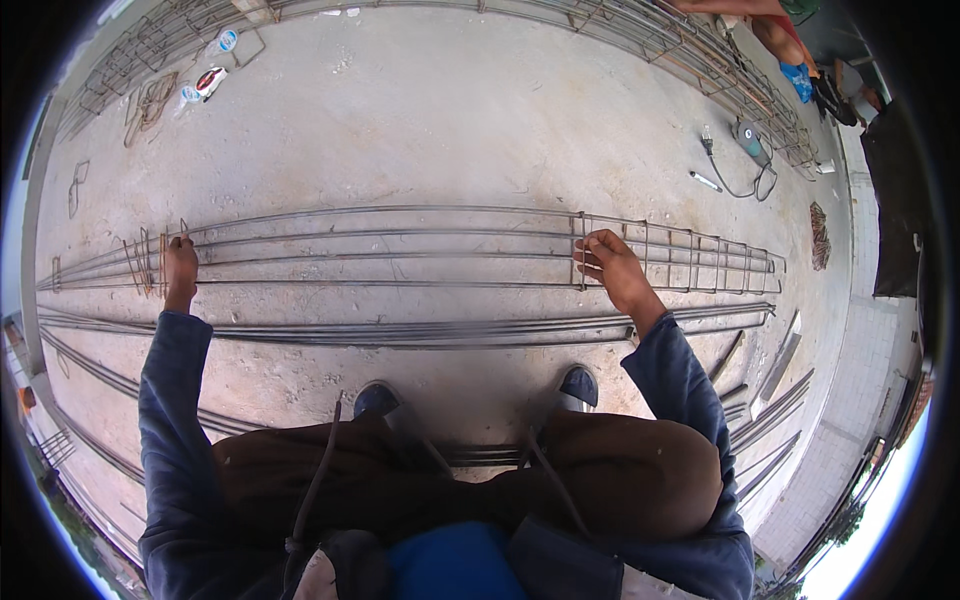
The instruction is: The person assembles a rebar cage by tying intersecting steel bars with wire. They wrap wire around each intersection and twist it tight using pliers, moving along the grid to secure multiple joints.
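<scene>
A long rebar cage (400, 245) of thin steel bars lies across the concrete floor in front of me. My left hand (180, 265) grips one of several loose square stirrups (150, 262) bunched near the cage's left end. My right hand (612, 262) pinches a stirrup (580, 250) on the bars at the right, where several stirrups stand spaced along the cage. I squat, with my knees and both shoes (575, 385) below the cage.
Loose long bars (400, 330) lie between my feet and the cage. More bars (770, 440) are piled at the lower right. An angle grinder (750, 140) with its cable lies at the far right. Another rebar cage (640, 30) runs along the top. Plastic bottles (205, 80) lie upper left.
</scene>
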Demonstrator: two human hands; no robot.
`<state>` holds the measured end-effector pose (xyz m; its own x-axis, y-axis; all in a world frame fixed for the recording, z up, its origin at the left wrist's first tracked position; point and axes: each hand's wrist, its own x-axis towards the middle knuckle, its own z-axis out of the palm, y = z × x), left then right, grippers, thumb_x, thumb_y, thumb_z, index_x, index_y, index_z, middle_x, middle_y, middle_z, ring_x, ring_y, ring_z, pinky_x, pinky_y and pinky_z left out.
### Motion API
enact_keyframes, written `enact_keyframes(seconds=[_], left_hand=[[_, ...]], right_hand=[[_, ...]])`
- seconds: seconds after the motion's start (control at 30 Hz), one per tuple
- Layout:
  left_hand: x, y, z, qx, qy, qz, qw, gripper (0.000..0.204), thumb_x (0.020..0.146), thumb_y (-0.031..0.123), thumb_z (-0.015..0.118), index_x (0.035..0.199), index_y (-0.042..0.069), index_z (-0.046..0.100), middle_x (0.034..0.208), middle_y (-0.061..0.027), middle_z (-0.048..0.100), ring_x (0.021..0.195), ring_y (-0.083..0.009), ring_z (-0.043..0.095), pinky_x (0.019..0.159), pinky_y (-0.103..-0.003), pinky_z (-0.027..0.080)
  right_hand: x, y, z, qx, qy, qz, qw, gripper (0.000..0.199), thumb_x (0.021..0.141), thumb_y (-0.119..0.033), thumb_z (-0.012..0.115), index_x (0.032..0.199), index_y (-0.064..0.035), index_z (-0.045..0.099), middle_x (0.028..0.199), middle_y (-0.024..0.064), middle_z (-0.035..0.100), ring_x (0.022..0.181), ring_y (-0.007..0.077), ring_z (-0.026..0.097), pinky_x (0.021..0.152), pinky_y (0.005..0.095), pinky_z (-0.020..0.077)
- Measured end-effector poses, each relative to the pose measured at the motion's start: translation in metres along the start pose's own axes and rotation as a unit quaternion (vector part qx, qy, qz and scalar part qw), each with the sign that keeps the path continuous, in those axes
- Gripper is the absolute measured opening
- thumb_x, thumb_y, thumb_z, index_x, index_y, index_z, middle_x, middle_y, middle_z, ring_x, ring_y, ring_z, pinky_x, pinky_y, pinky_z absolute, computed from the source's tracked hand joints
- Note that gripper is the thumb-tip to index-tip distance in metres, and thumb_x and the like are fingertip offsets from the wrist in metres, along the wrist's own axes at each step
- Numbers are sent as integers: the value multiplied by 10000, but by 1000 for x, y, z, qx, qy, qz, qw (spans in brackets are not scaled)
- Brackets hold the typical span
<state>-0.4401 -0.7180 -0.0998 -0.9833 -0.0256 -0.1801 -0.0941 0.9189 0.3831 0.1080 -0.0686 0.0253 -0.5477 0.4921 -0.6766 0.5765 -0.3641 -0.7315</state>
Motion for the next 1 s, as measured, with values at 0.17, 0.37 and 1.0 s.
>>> enact_keyframes(seconds=[0.17, 0.37, 1.0], left_hand=[[-54, 56, 8, -175, -72, -82, 978, 397, 1143, 379, 499, 1050, 33, 671, 733, -72, 556, 627, -202, 544, 562, -411, 429], [-140, 140, 34, -264, -156, -97, 947, 355, 1155, 384, 484, 1075, 70, 629, 733, -25, 472, 543, -130, 432, 471, -335, 367], [-316, 356, 92, -125, -492, 71, 859, 333, 1209, 317, 386, 1175, 46, 577, 1080, -102, 744, 868, -148, 658, 789, -351, 567]], right_hand=[[9, 0, 23, -9, 13, -12, 1000, 149, 1147, -237, 544, 1184, -118, 627, 990, -24, 564, 837, 108, 557, 760, 322, 523], [14, 2, 22, 11, 5, -21, 1000, 141, 1143, -234, 550, 1180, -119, 623, 968, -27, 555, 822, 97, 533, 749, 311, 501], [11, 2, 13, 4, -47, -46, 998, 131, 1143, -263, 567, 1121, -144, 617, 946, -44, 531, 820, 87, 525, 754, 310, 505]])
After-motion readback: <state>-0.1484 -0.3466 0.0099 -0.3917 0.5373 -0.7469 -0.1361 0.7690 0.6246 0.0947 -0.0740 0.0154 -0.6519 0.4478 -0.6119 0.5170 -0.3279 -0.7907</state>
